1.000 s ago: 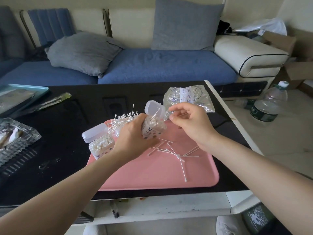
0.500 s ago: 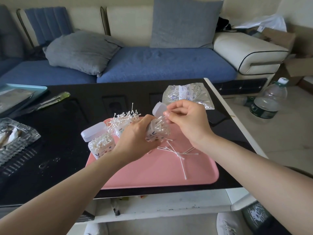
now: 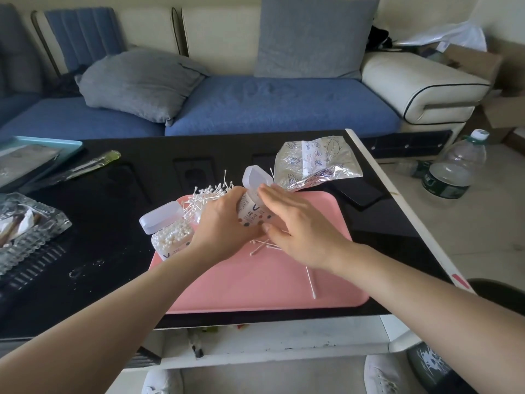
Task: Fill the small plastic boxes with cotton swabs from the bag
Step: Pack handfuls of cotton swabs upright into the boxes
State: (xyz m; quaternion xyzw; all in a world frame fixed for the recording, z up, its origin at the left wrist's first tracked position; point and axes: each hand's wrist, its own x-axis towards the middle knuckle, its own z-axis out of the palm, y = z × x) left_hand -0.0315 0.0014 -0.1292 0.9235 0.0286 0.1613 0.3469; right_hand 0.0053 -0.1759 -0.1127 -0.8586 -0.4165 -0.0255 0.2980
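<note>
Because you hold the small box (image 3: 251, 213) tilted in your left hand (image 3: 224, 223), fingers curled round its side, its open top leans toward your right hand (image 3: 301, 234). That hand is flat with its fingers straight, and it holds nothing I can see. The fingers lie against the top of the box, most likely to pat down what is inside or stop it sliding out. The lid (image 3: 255, 177) of the box stands flipped up behind your fingers, out of the way.

You hold the box just above the pink tray (image 3: 255, 291), so I think anything that drops lands there and not on the black counter (image 3: 113, 200). A few loose cotton swabs (image 3: 264, 247) lie on the tray, some partly under your right hand. A second box (image 3: 172, 240) stands at the tray's left edge, lid up, packed with white tips. It looks full. A heap of swabs (image 3: 204, 194) waits behind your left hand, easy to reach. The bag (image 3: 315, 163) lies on the counter past the tray.

Your right fingers hide the mouth of the held box, so I cannot tell how full it is. The bag is shiny and crumpled, so it is hard to see whether any swabs are left inside.
</note>
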